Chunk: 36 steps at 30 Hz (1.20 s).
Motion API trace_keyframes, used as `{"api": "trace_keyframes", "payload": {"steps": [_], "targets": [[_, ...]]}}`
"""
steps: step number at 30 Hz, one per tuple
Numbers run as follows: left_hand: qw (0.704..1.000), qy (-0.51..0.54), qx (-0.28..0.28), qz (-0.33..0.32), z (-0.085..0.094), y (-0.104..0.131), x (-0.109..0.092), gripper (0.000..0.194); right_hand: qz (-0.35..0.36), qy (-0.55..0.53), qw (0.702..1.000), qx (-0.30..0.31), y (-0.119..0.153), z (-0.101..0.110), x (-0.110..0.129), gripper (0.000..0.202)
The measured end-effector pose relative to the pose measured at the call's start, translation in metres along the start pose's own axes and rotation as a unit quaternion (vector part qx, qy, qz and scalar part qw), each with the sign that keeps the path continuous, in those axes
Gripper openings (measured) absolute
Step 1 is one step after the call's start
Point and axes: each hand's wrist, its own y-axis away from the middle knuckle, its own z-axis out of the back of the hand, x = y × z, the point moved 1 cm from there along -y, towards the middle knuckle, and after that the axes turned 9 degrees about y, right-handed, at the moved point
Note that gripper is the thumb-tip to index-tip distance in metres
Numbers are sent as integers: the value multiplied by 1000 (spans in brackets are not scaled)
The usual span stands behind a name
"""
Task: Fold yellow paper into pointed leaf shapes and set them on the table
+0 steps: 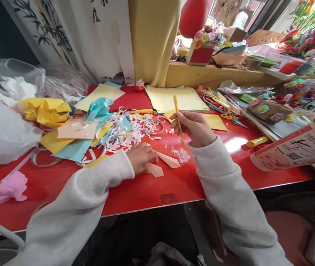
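My right hand (pixel 194 127) pinches a thin yellow stick (pixel 177 111), held nearly upright over the red table (pixel 143 192). Its lower end is just above a patch of whitish residue (pixel 183 155). My left hand (pixel 141 158) rests on the table with its fingers curled down over the ends of two folded peach paper pieces. One long pointed piece (pixel 168 160) reaches to the right, and a shorter piece (pixel 155 170) lies nearer the front edge. The fingertips of my left hand are partly hidden.
White paper shreds (pixel 135 131) and coloured sheets (pixel 74 147) lie behind and left. Yellow sheets (pixel 174 98) are at the back. A large cup (pixel 293 146) leans at the right, near a yellow tube (pixel 257 142). Pink crumpled paper (pixel 10 187) sits at far left.
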Motion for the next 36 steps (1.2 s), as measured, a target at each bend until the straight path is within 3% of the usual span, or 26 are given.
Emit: {"api": "trace_keyframes", "payload": {"steps": [3,7,9,10,12,14,17,21,23,25,27,28,32,36], "targets": [[1000,-8,8,1,-2,0,-2,12,-20,10,999,24,1,-7,1,23],[998,33,-3,-57,16,4,-1,10,-49,5,998,31,1,-12,1,21],[990,48,-86,-104,27,7,0,11,-68,4,997,36,1,-16,0,20],[980,41,-164,-108,32,8,0,12,-75,7,996,39,1,-18,-1,20],[939,-1,-332,-85,37,9,2,12,-78,15,995,54,2,-24,-2,21],[893,-50,-444,-56,35,8,4,10,-61,17,993,95,4,-30,-3,23],[865,-76,-494,-50,29,6,5,13,-39,-26,988,147,6,-36,-5,31],[854,24,-518,-40,31,9,5,17,-23,-82,992,95,4,-37,-9,41],[817,140,-559,-18,35,10,7,24,-11,-90,994,60,2,-38,-10,41],[752,270,-602,6,36,9,12,35,-9,-92,995,36,1,-41,-11,41],[693,398,-601,27,33,5,17,40,-6,-93,995,31,1,-44,-12,41],[677,458,-575,39,31,2,18,38,0,-94,995,36,2,-46,-12,41],[670,616,-410,59,24,-5,14,27,9,-75,994,74,4,-52,-15,39],[658,617,-430,32,28,-1,13,19,-8,-27,998,63,5,-49,-13,41]]}}
